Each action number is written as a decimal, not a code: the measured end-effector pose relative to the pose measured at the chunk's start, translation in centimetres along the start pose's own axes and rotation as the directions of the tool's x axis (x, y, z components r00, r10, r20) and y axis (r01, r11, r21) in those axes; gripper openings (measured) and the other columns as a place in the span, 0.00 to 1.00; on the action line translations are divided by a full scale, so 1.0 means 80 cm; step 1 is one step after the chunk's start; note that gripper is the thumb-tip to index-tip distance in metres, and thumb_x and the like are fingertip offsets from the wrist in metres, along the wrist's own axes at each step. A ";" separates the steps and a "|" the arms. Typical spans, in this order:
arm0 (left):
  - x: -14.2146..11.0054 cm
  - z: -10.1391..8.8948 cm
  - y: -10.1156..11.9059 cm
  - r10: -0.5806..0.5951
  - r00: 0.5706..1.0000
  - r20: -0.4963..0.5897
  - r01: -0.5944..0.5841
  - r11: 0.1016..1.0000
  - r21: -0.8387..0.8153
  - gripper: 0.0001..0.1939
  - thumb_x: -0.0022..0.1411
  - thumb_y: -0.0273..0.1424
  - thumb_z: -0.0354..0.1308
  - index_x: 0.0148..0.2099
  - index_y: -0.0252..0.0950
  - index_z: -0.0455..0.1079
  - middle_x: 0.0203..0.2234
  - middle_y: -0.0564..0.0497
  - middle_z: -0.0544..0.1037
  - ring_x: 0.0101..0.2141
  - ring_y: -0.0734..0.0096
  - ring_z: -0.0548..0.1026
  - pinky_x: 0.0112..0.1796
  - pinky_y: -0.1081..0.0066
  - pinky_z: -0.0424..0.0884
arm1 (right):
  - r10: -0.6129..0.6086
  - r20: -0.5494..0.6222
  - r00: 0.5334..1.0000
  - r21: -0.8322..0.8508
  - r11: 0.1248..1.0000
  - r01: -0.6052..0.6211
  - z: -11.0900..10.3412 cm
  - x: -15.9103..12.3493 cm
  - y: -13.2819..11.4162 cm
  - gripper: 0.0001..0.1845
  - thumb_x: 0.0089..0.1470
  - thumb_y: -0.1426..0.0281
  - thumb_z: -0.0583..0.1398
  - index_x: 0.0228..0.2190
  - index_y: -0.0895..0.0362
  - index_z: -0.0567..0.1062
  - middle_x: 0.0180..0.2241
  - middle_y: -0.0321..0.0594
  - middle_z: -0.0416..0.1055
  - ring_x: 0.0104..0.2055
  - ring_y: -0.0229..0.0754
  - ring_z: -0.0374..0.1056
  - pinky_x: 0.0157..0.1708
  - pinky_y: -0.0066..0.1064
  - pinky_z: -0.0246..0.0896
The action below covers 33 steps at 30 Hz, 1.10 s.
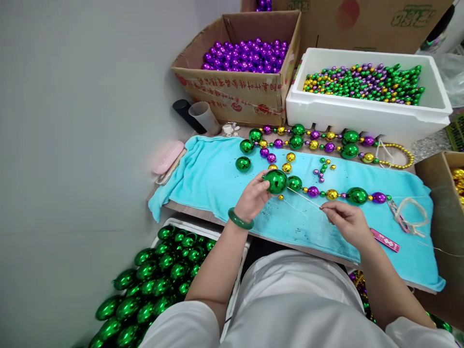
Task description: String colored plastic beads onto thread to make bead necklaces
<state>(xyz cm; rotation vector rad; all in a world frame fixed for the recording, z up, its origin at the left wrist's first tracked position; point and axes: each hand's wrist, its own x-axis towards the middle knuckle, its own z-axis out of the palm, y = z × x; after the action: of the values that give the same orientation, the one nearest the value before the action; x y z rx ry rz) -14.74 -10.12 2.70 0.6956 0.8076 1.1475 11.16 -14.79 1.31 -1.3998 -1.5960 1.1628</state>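
obs: left hand (253, 197) fingers curled round large green ball (276, 181), held just above teal towel (217, 179). right hand (346, 220) thumb + forefinger pinched on thin white thread (304, 197) running taut to the ball.

progress (est.): strand in hand (340, 194) w/ approx. six beads on it, green/purple/gold, lying to the right of the ball; the big green one looks like the bead now going on. finished-looking strand (319, 137) at towel's far edge. loose beads (286, 162) between the two. lots left: box of purple balls (246, 55), foam bin of mixed beads (362, 79), bin of green balls (155, 285) by the knee.
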 end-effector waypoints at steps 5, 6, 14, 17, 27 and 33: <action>-0.001 0.021 -0.009 -0.003 0.999 0.049 0.001 0.999 0.039 0.23 0.52 0.38 0.63 0.50 0.37 0.69 0.45 0.46 0.76 0.46 0.58 0.74 0.43 0.62 0.73 | 0.025 0.004 1.000 0.046 0.999 -0.025 0.006 0.004 0.015 0.11 0.54 0.63 0.58 0.31 0.57 0.76 0.20 0.36 0.66 0.22 0.35 0.60 0.23 0.29 0.57; -0.001 0.025 -0.011 0.005 0.999 0.042 -0.006 1.000 0.030 0.23 0.52 0.38 0.63 0.50 0.37 0.69 0.45 0.46 0.76 0.46 0.59 0.74 0.44 0.62 0.73 | 0.032 -0.001 0.999 0.059 0.998 -0.032 0.006 0.003 0.020 0.11 0.54 0.63 0.58 0.31 0.57 0.76 0.21 0.36 0.66 0.22 0.35 0.60 0.24 0.29 0.57; 0.003 0.040 -0.025 -0.069 0.996 0.063 0.075 0.993 -0.096 0.21 0.52 0.39 0.63 0.47 0.34 0.71 0.44 0.44 0.76 0.44 0.57 0.75 0.42 0.61 0.73 | 0.054 0.034 0.998 0.205 0.977 -0.060 -0.010 0.000 0.038 0.10 0.53 0.62 0.60 0.30 0.57 0.76 0.20 0.35 0.65 0.22 0.35 0.60 0.23 0.28 0.57; 0.006 0.041 -0.026 -0.060 0.994 0.094 0.064 0.997 -0.042 0.24 0.51 0.37 0.65 0.50 0.35 0.71 0.45 0.44 0.76 0.44 0.58 0.75 0.42 0.63 0.72 | 0.075 0.013 0.997 0.200 0.977 -0.076 -0.012 0.000 0.040 0.10 0.52 0.63 0.61 0.30 0.57 0.76 0.20 0.34 0.65 0.22 0.34 0.60 0.23 0.28 0.56; 0.015 0.057 -0.043 -0.210 0.900 0.382 0.003 0.879 0.476 0.33 0.54 0.33 0.64 0.61 0.41 0.61 0.54 0.44 0.70 0.50 0.60 0.71 0.47 0.66 0.69 | 0.122 0.022 0.992 0.375 0.919 -0.121 -0.003 0.006 0.036 0.10 0.50 0.62 0.62 0.28 0.57 0.73 0.18 0.33 0.66 0.21 0.33 0.60 0.22 0.26 0.56; 0.080 0.075 -0.033 -0.231 0.843 0.485 -0.447 0.200 0.872 0.21 0.60 0.29 0.54 0.57 0.42 0.67 0.48 0.45 0.73 0.48 0.61 0.70 0.49 0.62 0.66 | 0.176 -0.085 0.981 0.586 0.805 -0.093 -0.025 -0.002 0.059 0.12 0.49 0.61 0.64 0.27 0.57 0.71 0.17 0.32 0.67 0.17 0.31 0.57 0.16 0.23 0.49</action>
<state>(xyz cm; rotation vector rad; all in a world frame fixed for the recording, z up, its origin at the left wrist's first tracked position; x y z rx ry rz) -7.12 -5.07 2.53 2.1452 0.9564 0.2936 14.63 -14.54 -2.40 -1.1556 -0.9287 1.4505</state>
